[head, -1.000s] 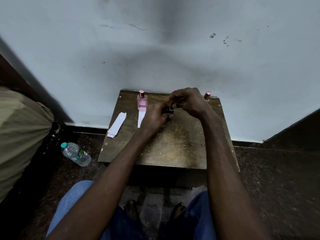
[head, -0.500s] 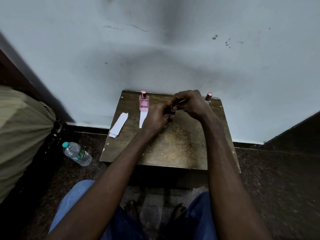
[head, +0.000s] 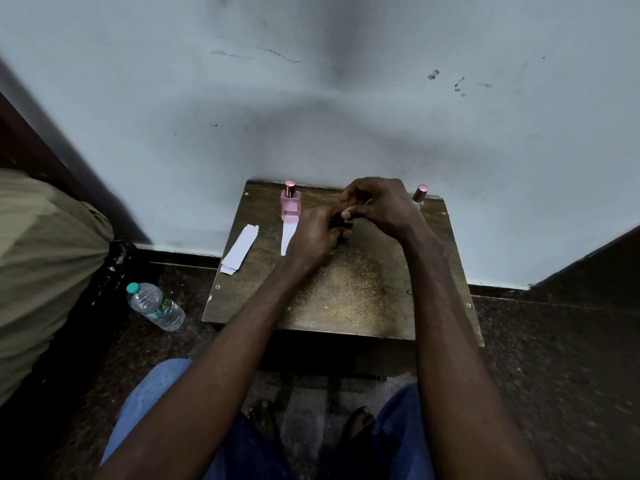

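Both my hands meet over the far middle of a small brown wooden table [head: 346, 296]. My left hand [head: 313, 233] curls round a small dark bottle [head: 341, 223], mostly hidden by the fingers. My right hand [head: 379, 204] pinches at the top of that same bottle with thumb and fingers. A pink perfume bottle [head: 290, 204] with a rose cap stands upright at the far left of the table. A single white paper strip [head: 287, 237] lies in front of it.
A stack of white paper strips [head: 239, 249] overhangs the table's left edge. Behind my right hand a second rose-capped bottle [head: 419, 194] stands by the wall. A plastic water bottle [head: 156, 306] lies on the dark floor at left. My knees and bare feet are below the table.
Both hands stay together on the small dark bottle, with only slight finger shifts. The view itself has drifted a little.
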